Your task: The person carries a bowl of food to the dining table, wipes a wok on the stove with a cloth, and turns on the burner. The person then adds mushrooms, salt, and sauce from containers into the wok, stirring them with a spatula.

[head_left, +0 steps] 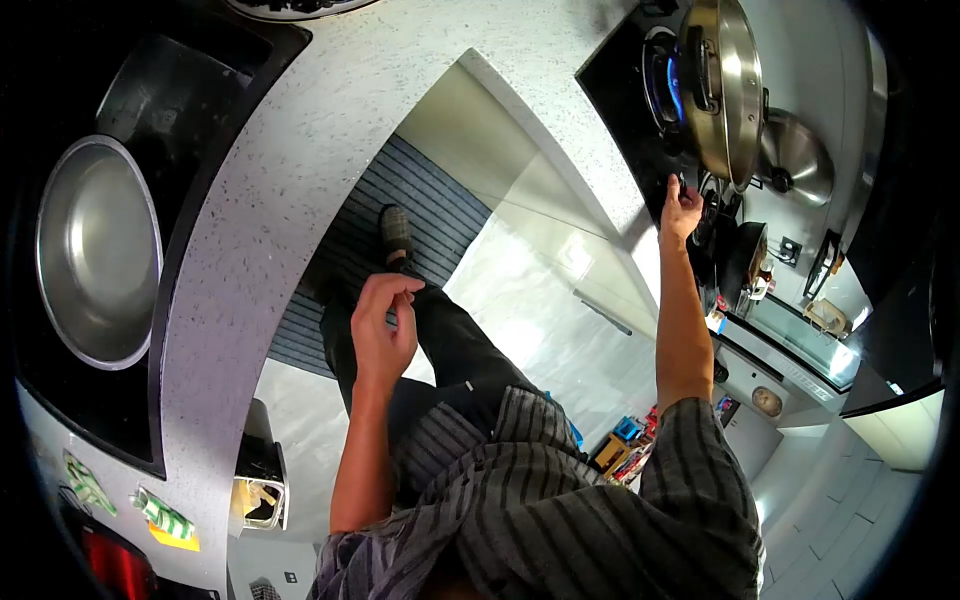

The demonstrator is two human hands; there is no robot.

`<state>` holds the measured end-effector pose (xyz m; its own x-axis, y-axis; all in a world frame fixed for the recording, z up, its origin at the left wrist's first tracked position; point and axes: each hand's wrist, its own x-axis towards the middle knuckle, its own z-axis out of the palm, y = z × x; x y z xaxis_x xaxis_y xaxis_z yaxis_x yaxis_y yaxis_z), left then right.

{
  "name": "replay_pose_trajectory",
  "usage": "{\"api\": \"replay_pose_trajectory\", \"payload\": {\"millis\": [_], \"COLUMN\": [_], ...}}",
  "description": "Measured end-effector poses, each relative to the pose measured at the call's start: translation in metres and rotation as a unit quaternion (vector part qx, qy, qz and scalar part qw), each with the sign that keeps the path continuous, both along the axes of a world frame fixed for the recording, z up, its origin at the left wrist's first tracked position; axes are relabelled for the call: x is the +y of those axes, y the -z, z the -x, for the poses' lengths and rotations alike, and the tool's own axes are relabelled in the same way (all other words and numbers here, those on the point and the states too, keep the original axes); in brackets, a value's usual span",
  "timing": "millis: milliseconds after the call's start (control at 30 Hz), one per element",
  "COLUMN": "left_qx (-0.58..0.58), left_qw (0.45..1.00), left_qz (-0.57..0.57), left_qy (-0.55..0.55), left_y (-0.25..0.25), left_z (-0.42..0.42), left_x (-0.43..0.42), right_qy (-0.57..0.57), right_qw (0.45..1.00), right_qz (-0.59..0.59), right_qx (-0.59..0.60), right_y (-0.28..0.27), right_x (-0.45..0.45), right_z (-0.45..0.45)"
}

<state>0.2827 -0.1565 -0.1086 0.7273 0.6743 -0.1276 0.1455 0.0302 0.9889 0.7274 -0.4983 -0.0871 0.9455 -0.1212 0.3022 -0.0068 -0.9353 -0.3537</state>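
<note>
My right hand [681, 212] reaches to the front edge of the black gas stove [625, 85], fingers closed around a small dark stove knob [682, 184]. Just beyond it, a large metal pan [735, 90] with side handles sits over a burner showing a blue flame [674, 88]. My left hand [385, 325] hangs in the air in front of my body, loosely bent. A gap shows between its thumb and fingers, and nothing is visible in it.
A round metal basin [100, 250] rests at the black sink [170, 90] on the left. Speckled counter [270, 170] curves around me. A metal lid [797, 160] stands behind the stove. Green-striped cloths [163, 515] lie at lower left; a striped mat [410, 200] covers the floor.
</note>
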Motion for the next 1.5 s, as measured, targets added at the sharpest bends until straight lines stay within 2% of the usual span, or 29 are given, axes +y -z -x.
{"api": "replay_pose_trajectory", "payload": {"millis": [200, 300, 400, 600, 733, 833, 933, 1033, 1133, 1233, 1500], "left_qx": [0.012, 0.006, 0.004, 0.005, 0.01, 0.008, 0.007, 0.005, 0.004, 0.009, 0.012], "left_qw": [1.0, 1.0, 1.0, 0.999, 0.999, 0.999, 0.999, 0.999, 0.999, 0.999, 0.999], "left_qz": [0.027, 0.02, 0.015, 0.032, 0.033, 0.033, 0.034, 0.037, 0.045, 0.047, 0.051], "left_qy": [0.006, 0.016, 0.015, 0.014, 0.012, 0.012, 0.016, 0.012, 0.013, 0.016, 0.016], "left_y": [0.007, 0.005, 0.004, 0.011, 0.015, 0.018, 0.019, 0.02, 0.021, 0.02, 0.018], "left_z": [0.011, 0.01, 0.01, 0.011, 0.014, 0.016, 0.017, 0.018, 0.02, 0.022, 0.024], "left_x": [0.002, 0.004, 0.005, -0.002, -0.004, -0.004, 0.0, 0.001, 0.001, 0.003, 0.006], "right_qy": [0.009, -0.003, -0.057, -0.111, -0.092, -0.115, -0.133, -0.16, -0.146, 0.004, -0.044], "right_qw": [0.998, 1.0, 0.99, 0.962, 0.976, 0.969, 0.963, 0.959, 0.949, 0.972, 0.957], "right_qz": [-0.032, 0.006, -0.13, -0.251, -0.185, -0.179, -0.186, -0.2, -0.272, -0.228, -0.284], "right_qx": [-0.047, -0.022, -0.01, -0.001, 0.066, 0.127, 0.142, 0.118, 0.065, 0.061, 0.048], "right_y": [-0.004, -0.005, -0.005, 0.007, 0.001, -0.021, -0.02, -0.014, -0.005, -0.003, 0.003], "right_x": [0.018, 0.01, 0.009, -0.01, -0.019, -0.005, -0.015, -0.015, -0.005, -0.003, -0.011], "right_z": [0.014, 0.008, 0.011, 0.009, 0.006, 0.021, 0.016, 0.016, 0.016, 0.008, 0.004]}}
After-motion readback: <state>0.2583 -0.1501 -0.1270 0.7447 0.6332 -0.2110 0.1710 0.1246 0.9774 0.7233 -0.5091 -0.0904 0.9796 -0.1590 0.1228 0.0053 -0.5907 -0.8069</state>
